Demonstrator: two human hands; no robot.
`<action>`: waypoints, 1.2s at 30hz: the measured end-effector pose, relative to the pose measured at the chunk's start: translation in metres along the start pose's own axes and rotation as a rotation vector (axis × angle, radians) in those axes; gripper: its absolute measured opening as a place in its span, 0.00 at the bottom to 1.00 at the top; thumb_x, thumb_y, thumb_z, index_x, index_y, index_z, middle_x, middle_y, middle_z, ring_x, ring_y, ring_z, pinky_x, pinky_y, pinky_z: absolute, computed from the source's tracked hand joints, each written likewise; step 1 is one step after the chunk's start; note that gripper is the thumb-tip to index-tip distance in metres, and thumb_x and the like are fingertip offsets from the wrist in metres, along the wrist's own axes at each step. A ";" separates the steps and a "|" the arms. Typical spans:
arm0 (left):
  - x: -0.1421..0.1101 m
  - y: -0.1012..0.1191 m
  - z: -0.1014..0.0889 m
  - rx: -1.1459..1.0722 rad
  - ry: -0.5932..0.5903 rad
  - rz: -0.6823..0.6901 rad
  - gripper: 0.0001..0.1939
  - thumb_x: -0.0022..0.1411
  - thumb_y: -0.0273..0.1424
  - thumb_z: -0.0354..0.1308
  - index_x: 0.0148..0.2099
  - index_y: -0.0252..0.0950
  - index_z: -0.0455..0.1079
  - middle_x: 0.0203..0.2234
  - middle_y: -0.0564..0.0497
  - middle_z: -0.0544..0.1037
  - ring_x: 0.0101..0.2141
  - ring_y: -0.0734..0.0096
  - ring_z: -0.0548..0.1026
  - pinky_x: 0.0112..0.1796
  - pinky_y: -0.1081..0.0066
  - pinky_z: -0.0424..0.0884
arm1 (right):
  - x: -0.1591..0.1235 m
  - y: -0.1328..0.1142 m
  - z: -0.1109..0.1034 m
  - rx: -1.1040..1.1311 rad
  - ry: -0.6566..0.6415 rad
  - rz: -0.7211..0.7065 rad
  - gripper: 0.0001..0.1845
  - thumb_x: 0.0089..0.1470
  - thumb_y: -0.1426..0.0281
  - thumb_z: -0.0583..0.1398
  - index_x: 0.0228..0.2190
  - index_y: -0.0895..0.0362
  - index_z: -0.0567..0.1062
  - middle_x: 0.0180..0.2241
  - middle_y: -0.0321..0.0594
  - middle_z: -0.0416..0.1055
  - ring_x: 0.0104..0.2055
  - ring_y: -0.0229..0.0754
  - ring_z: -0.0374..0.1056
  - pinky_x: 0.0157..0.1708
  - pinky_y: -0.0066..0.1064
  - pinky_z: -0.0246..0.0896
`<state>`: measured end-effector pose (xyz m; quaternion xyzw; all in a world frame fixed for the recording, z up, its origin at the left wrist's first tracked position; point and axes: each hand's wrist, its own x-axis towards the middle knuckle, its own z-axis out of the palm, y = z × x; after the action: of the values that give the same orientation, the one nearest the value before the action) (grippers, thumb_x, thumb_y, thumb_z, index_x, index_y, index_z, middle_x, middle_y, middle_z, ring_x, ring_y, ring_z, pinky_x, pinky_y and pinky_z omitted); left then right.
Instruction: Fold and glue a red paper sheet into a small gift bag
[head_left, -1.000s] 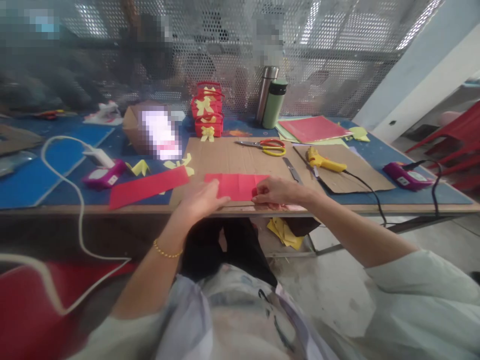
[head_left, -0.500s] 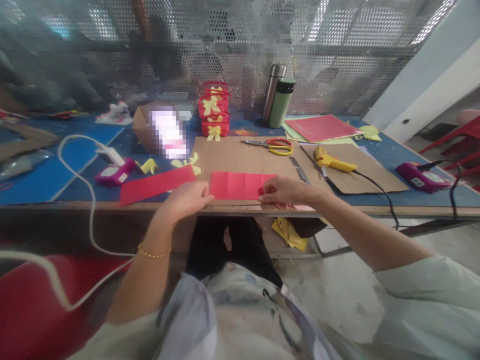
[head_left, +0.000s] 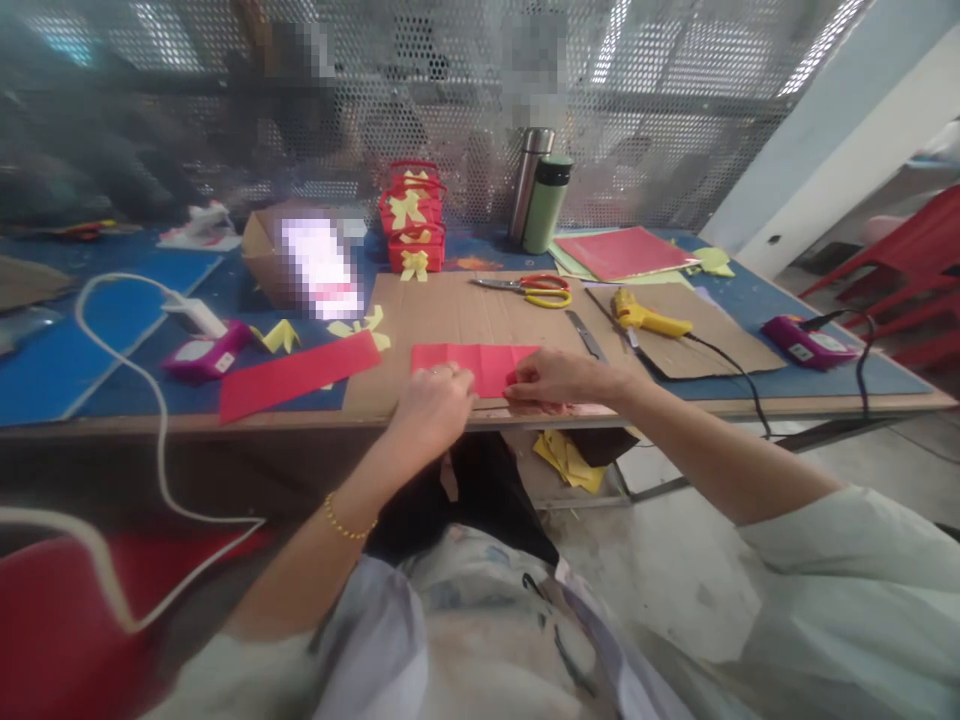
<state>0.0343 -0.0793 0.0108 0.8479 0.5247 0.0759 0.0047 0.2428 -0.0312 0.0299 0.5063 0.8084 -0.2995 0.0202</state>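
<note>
A creased red paper sheet (head_left: 480, 361) lies on a brown cardboard mat (head_left: 450, 310) at the table's near edge. My left hand (head_left: 435, 405) rests on the paper's near left part, fingers curled and pressed down on it. My right hand (head_left: 559, 378) pinches the paper's right end between thumb and fingers. A second red paper strip (head_left: 296, 374) lies flat to the left, untouched.
Red-and-yellow scissors (head_left: 536, 290), a knife blade (head_left: 585, 335) and a yellow glue gun (head_left: 649, 318) lie beyond my right hand. Small red baskets with yellow bows (head_left: 412, 225), two flasks (head_left: 540, 195), purple devices (head_left: 202, 352) and a white cable (head_left: 135, 400) stand around.
My left hand has slid right from the paper's left end onto its near middle. The right hand has stayed pinched on the right end. The camera shifted slightly.
</note>
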 end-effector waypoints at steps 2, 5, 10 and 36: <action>0.009 -0.002 0.009 -0.090 -0.031 -0.055 0.09 0.70 0.28 0.50 0.38 0.34 0.70 0.34 0.44 0.78 0.38 0.59 0.76 0.39 0.64 0.66 | 0.000 -0.006 -0.001 -0.067 0.013 0.014 0.22 0.60 0.59 0.57 0.19 0.56 0.70 0.15 0.33 0.66 0.20 0.33 0.63 0.24 0.26 0.52; 0.014 -0.007 0.013 -0.154 -0.043 -0.107 0.08 0.70 0.28 0.51 0.37 0.36 0.68 0.32 0.46 0.78 0.36 0.60 0.76 0.38 0.64 0.65 | 0.001 -0.017 -0.001 -0.157 0.029 0.051 0.23 0.59 0.55 0.58 0.20 0.57 0.73 0.16 0.35 0.67 0.22 0.35 0.63 0.26 0.28 0.51; 0.013 -0.005 0.010 -0.165 -0.054 -0.137 0.09 0.69 0.30 0.51 0.36 0.36 0.69 0.32 0.44 0.79 0.36 0.58 0.77 0.37 0.63 0.65 | 0.010 -0.029 -0.001 -0.329 0.065 0.098 0.26 0.58 0.48 0.58 0.23 0.56 0.77 0.20 0.39 0.70 0.24 0.37 0.63 0.25 0.30 0.48; 0.015 -0.002 0.004 -0.183 -0.096 -0.183 0.10 0.69 0.35 0.53 0.33 0.38 0.66 0.30 0.48 0.79 0.34 0.61 0.76 0.34 0.66 0.62 | -0.013 0.035 -0.005 0.236 -0.076 0.258 0.16 0.53 0.66 0.62 0.17 0.56 0.71 0.16 0.35 0.69 0.18 0.36 0.65 0.19 0.27 0.60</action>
<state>0.0395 -0.0652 0.0081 0.7953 0.5898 0.0819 0.1140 0.2793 -0.0285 0.0224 0.5931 0.6946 -0.4060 0.0293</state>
